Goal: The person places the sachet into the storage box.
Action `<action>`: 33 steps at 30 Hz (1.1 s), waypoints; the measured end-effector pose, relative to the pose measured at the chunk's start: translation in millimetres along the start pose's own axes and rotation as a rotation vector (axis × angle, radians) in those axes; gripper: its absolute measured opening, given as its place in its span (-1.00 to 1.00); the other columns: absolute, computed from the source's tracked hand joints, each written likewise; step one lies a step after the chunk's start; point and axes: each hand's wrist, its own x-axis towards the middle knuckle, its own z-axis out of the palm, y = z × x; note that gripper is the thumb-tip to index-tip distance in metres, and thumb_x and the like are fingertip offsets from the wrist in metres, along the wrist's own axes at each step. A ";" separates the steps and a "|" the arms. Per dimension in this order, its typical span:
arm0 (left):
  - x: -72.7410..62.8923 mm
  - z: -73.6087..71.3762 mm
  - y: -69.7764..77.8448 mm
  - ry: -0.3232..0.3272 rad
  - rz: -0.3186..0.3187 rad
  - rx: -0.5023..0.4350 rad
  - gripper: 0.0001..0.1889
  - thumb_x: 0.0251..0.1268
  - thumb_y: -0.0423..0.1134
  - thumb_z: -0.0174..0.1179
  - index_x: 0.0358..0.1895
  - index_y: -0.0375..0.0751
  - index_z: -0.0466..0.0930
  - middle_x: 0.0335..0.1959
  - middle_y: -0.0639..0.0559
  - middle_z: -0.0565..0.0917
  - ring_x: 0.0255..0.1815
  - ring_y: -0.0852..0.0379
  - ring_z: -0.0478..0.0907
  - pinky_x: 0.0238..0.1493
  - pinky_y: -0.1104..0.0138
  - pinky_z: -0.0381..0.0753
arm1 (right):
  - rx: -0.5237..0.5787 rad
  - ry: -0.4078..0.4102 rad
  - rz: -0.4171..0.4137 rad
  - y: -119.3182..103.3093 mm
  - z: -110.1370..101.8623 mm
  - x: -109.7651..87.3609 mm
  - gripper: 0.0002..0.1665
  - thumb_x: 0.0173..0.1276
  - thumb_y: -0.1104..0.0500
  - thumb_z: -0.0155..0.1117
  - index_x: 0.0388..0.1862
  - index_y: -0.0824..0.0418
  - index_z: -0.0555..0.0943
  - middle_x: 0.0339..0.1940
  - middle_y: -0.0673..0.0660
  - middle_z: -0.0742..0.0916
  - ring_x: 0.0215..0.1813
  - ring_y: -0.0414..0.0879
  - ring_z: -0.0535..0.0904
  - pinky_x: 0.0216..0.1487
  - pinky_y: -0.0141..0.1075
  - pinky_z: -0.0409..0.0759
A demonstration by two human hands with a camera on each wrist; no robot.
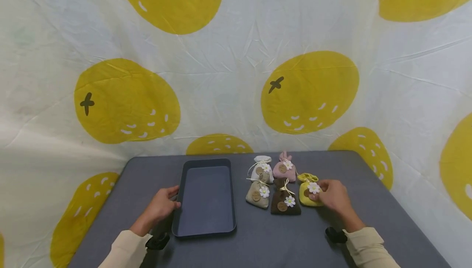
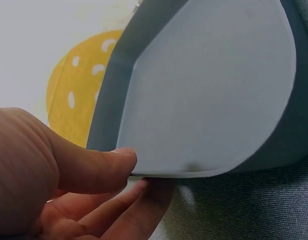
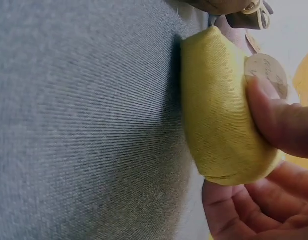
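Observation:
My left hand (image 1: 161, 204) is at the left side of a dark grey rectangular tray (image 1: 204, 232). In the left wrist view the thumb lies on the rim of the tray (image 2: 208, 95) and the fingers are on its outer side, pinching the wall. Nothing lies in the tray. My right hand (image 1: 333, 196) grips a small yellow drawstring pouch (image 1: 306, 200) with a white flower and a round tag. The right wrist view has the thumb on the face of the yellow pouch (image 3: 218, 110), by the tag, and the fingers around its far end.
Left of the yellow pouch lie a brown pouch (image 1: 285, 202), a beige pouch (image 1: 257, 199), a white pouch (image 1: 262, 171) and a pink pouch (image 1: 283, 173), close together on the grey table (image 1: 258, 243). A lemon-print curtain (image 1: 221, 96) hangs behind the table.

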 end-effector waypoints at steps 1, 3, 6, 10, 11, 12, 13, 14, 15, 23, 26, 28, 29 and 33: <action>0.1 0.0 0.0 -0.001 0.000 0.007 -0.25 0.27 -0.60 0.20 0.53 -0.66 0.14 0.50 -0.56 0.32 0.53 -0.45 0.29 0.30 -0.08 0.58 | 0.008 0.009 0.004 -0.4 0.5 -0.6 -0.44 0.06 0.09 0.65 -0.08 0.47 0.74 -0.26 0.31 0.80 -0.20 0.12 0.66 -0.25 -0.13 0.56; 0.4 0.0 -0.6 -0.001 -0.001 0.027 -0.25 0.28 -0.59 0.21 0.53 -0.65 0.14 0.50 -0.55 0.32 0.54 -0.46 0.28 0.30 -0.10 0.57 | 0.017 0.028 0.014 -1.5 1.0 -1.4 -0.43 0.07 0.09 0.64 -0.06 0.47 0.73 -0.24 0.32 0.80 -0.19 0.13 0.66 -0.24 -0.13 0.55; 0.8 -0.1 -1.1 0.001 -0.010 0.042 -0.25 0.29 -0.58 0.21 0.53 -0.64 0.15 0.50 -0.54 0.33 0.55 -0.44 0.27 0.32 -0.11 0.55 | 0.027 0.055 0.014 -4.9 -0.3 -0.6 -0.42 0.08 0.08 0.64 -0.04 0.46 0.73 -0.19 0.37 0.81 -0.15 0.18 0.68 -0.21 -0.07 0.58; 1.0 -0.4 -1.3 0.002 -0.013 0.040 -0.26 0.29 -0.58 0.20 0.54 -0.63 0.15 0.50 -0.53 0.33 0.56 -0.44 0.26 0.33 -0.12 0.54 | 0.041 0.088 -0.016 -12.1 -4.2 1.4 -0.42 0.08 0.07 0.66 -0.04 0.44 0.74 -0.14 0.39 0.83 -0.10 0.24 0.72 -0.17 -0.03 0.61; 1.1 -0.4 -1.3 0.003 -0.012 0.039 -0.26 0.29 -0.58 0.20 0.54 -0.63 0.16 0.50 -0.53 0.33 0.56 -0.44 0.26 0.34 -0.12 0.54 | 0.043 0.095 -0.023 -14.6 -5.1 1.8 -0.43 0.07 0.06 0.67 -0.05 0.43 0.74 -0.15 0.38 0.84 -0.10 0.24 0.72 -0.18 -0.05 0.60; 1.1 -0.3 -1.5 0.004 -0.013 0.035 -0.26 0.29 -0.58 0.20 0.54 -0.62 0.16 0.51 -0.53 0.33 0.56 -0.43 0.25 0.34 -0.12 0.53 | 0.045 0.101 -0.028 -17.1 -5.8 2.1 -0.44 0.07 0.06 0.67 -0.06 0.41 0.75 -0.16 0.36 0.84 -0.10 0.24 0.73 -0.18 -0.06 0.60; 1.2 -0.3 -1.6 0.005 -0.010 0.040 -0.26 0.29 -0.58 0.20 0.54 -0.63 0.16 0.50 -0.53 0.33 0.56 -0.44 0.26 0.34 -0.12 0.53 | 0.046 0.104 -0.032 -20.1 -6.9 2.5 -0.43 0.06 0.05 0.68 -0.06 0.41 0.75 -0.16 0.36 0.84 -0.10 0.24 0.73 -0.18 -0.07 0.60; 1.5 -0.3 -2.1 0.006 -0.008 0.043 -0.26 0.29 -0.58 0.20 0.53 -0.63 0.16 0.50 -0.53 0.34 0.56 -0.44 0.26 0.34 -0.13 0.53 | 0.049 0.106 -0.035 -23.0 -7.5 2.9 -0.43 0.06 0.05 0.68 -0.07 0.40 0.75 -0.17 0.35 0.85 -0.10 0.24 0.73 -0.19 -0.07 0.60; 1.6 -0.3 -2.7 0.008 -0.006 0.049 -0.26 0.28 -0.58 0.21 0.53 -0.64 0.17 0.49 -0.54 0.34 0.55 -0.45 0.26 0.34 -0.12 0.54 | 0.055 0.104 -0.035 -26.0 -8.2 3.3 -0.43 0.06 0.04 0.68 -0.06 0.40 0.75 -0.18 0.34 0.85 -0.11 0.24 0.74 -0.18 -0.08 0.59; 2.7 -0.8 -5.1 0.014 -0.002 0.065 -0.25 0.27 -0.57 0.23 0.53 -0.60 0.19 0.49 -0.51 0.37 0.55 -0.44 0.27 0.33 -0.10 0.55 | 0.114 0.098 -0.040 -54.8 -9.9 8.1 -0.36 0.06 0.06 0.69 0.03 0.42 0.73 -0.10 0.37 0.84 -0.04 0.26 0.75 -0.07 0.01 0.66; 2.2 -0.4 -6.8 0.021 -0.006 0.059 -0.25 0.25 -0.58 0.24 0.52 -0.60 0.21 0.47 -0.51 0.39 0.55 -0.43 0.28 0.34 -0.10 0.54 | 0.155 0.086 -0.042 -66.1 -8.2 10.5 -0.35 0.07 0.09 0.69 0.06 0.44 0.72 -0.08 0.39 0.83 -0.03 0.26 0.76 -0.09 -0.02 0.68; 1.8 -0.1 -7.1 0.023 -0.001 0.062 -0.26 0.23 -0.59 0.24 0.51 -0.62 0.23 0.45 -0.52 0.41 0.55 -0.43 0.28 0.34 -0.11 0.54 | 0.178 0.082 -0.047 -73.3 -7.0 12.4 -0.34 0.06 0.10 0.69 0.07 0.45 0.71 -0.09 0.39 0.83 -0.05 0.26 0.76 -0.13 -0.06 0.68; 1.6 0.0 -6.8 0.025 0.003 0.062 -0.26 0.23 -0.59 0.24 0.50 -0.63 0.23 0.45 -0.53 0.42 0.54 -0.43 0.29 0.34 -0.11 0.54 | 0.187 0.082 -0.051 -76.7 -6.4 13.4 -0.33 0.06 0.10 0.70 0.07 0.46 0.71 -0.10 0.39 0.83 -0.06 0.25 0.76 -0.14 -0.08 0.68; 1.4 0.3 -4.4 0.034 0.002 0.062 -0.27 0.23 -0.59 0.24 0.50 -0.62 0.24 0.44 -0.52 0.43 0.54 -0.42 0.31 0.32 -0.11 0.55 | 0.224 0.083 -0.063 -89.8 -3.0 17.0 -0.35 0.04 0.13 0.71 0.06 0.46 0.72 -0.13 0.39 0.83 -0.08 0.22 0.77 -0.16 -0.13 0.67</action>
